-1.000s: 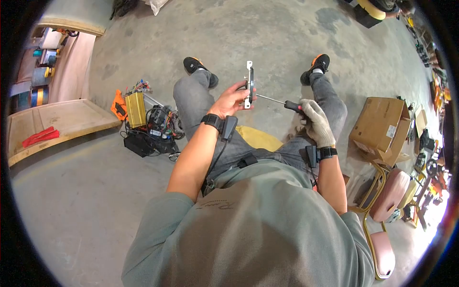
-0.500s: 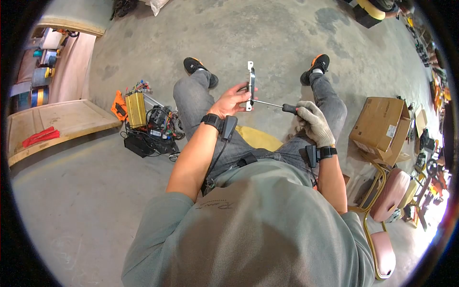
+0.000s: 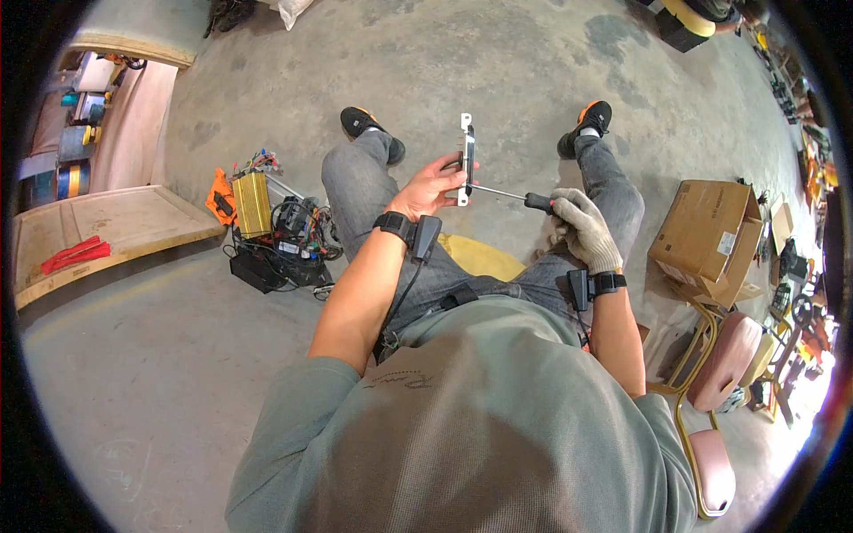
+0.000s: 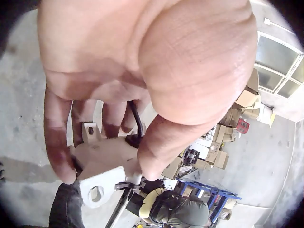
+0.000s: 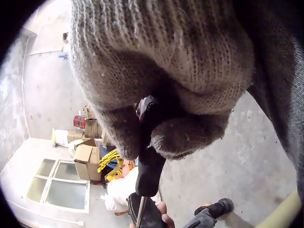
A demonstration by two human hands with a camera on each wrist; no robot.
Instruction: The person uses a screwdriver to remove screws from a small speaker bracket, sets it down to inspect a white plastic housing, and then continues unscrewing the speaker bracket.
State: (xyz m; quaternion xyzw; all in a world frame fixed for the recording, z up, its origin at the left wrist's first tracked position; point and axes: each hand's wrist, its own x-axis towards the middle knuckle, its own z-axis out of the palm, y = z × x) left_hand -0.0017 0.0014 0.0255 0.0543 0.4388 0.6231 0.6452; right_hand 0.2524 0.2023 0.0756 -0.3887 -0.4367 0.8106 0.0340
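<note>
My bare left hand grips a white metal bracket with a black body on its right face, held upright above the floor between my knees. In the left wrist view the thumb and fingers close around it, and a black cable leads up from it into the palm. My right hand, in a knitted glove, holds a screwdriver by its black and red handle. Its thin shaft points left, with the tip right at the bracket's lower end.
A gold box with tangled cables and a black box sits on the floor at left. Beyond it stands a wooden platform bearing a red cloth. On the right are a cardboard box and a padded chair.
The screwdriver has moved slightly left and its tip down to the bracket's lower end. The bracket has turned a little, showing more of its black face. Both hands keep their hold.
</note>
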